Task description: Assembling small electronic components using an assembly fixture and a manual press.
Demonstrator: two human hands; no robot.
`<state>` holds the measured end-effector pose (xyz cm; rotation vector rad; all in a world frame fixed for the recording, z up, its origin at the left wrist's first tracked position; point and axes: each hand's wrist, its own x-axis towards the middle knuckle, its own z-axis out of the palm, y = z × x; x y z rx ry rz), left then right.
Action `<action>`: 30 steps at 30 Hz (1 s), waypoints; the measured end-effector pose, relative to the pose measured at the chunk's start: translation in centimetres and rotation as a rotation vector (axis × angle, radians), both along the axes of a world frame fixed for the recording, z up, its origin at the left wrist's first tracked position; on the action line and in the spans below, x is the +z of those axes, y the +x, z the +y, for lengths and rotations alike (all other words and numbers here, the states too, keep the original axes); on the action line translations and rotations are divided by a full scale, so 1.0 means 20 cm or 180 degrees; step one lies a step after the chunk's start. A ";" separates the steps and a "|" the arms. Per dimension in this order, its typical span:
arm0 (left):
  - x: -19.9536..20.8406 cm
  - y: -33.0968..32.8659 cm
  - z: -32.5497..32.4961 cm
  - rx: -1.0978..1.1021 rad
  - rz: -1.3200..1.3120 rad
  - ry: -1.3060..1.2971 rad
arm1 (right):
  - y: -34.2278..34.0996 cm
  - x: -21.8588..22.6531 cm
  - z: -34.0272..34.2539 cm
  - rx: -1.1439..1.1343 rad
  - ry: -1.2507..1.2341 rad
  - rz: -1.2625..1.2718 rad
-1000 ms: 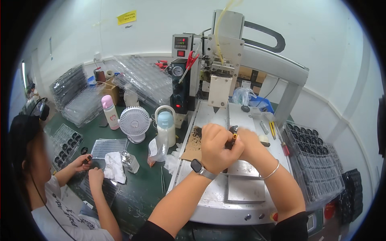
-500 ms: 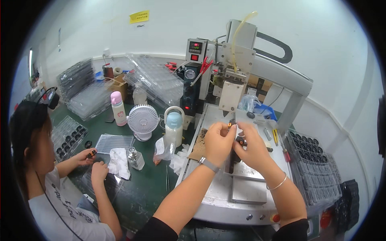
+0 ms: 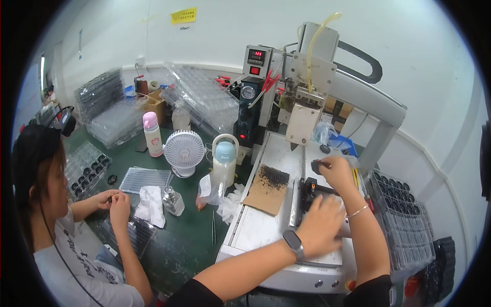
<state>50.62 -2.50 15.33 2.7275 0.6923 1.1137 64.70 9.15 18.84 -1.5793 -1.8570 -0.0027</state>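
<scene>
My right hand is closed in a pinch on a small flat dark piece, above the machine's white bed and just right of the dispensing head and its pointed tip. In front of it, a black fixture with a small orange mark stands on the bed. My left hand is in front of this fixture and hides part of it; motion smears its fingers, so whether they hold anything cannot be made out. To the left of the fixture lies a brown cardboard sheet strewn with black crumbs.
On the green table stand a white fan, two bottles and a glass jar; tweezers lie nearby. Trays of black round parts are stacked at the right. A co-worker sits at the left, handling a small dark part.
My hands have parted. The left moved down and right to the front of the fixture; the right rose slightly to the right with the dark piece. The cardboard sheet is now uncovered.
</scene>
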 end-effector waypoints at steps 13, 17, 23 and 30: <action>-0.03 0.00 -0.18 -0.0427 0.1727 -0.0357 | -0.24 -0.05 0.21 0.0919 0.0285 -0.0012; -0.02 0.00 -0.17 -0.0489 0.1783 -0.0428 | -0.21 -0.06 0.22 0.1134 0.0565 -0.0156; -0.03 -0.01 -0.16 -0.0549 0.1761 -0.0473 | -0.22 -0.05 0.21 0.1082 0.0859 -0.0307; -0.03 -0.01 -0.17 -0.0500 0.1679 -0.0445 | -0.22 -0.05 0.19 0.1100 0.0963 -0.0257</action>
